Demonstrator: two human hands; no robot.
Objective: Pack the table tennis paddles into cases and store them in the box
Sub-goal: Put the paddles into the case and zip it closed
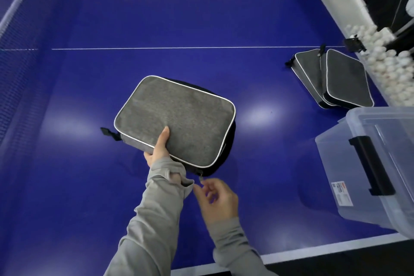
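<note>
We see a grey fabric case point(174, 120) with white piping lying flat on the blue worktop point(156, 18), roughly centre, its black zippered side facing the near edge. Left hand point(159, 145) grips the case at its near-left edge: thumb on top of the grey panel, fingers wrapped under the side, grey sleeve pulled over the palm. Right hand point(216, 197) sits just below the case's near edge, fingers loosely curled, thumb and forefinger just beside the zipper pull point(201, 179); we cannot tell whether they actually pinch it or sit a hair off it, motion blur there. A black tab point(107, 132) sticks out at the case's left corner. Two more grey cases point(333, 78) lie far right on the worktop, overlapping each other, well apart from the one in hand, both look zipped. The clear plastic box point(349, 177) stands at the right near corner of the worktop, with a black latch handle point(370, 164) on its side and a label sticker point(341, 192) below it; the contents are not readable from this angle. Beyond the right edge of the worktop there's a trough of white balls point(380, 58). White centre line point(179, 48) runs across the worktop behind the case, and the net point(20, 36) is along the left edge. No bare paddle visible.
</note>
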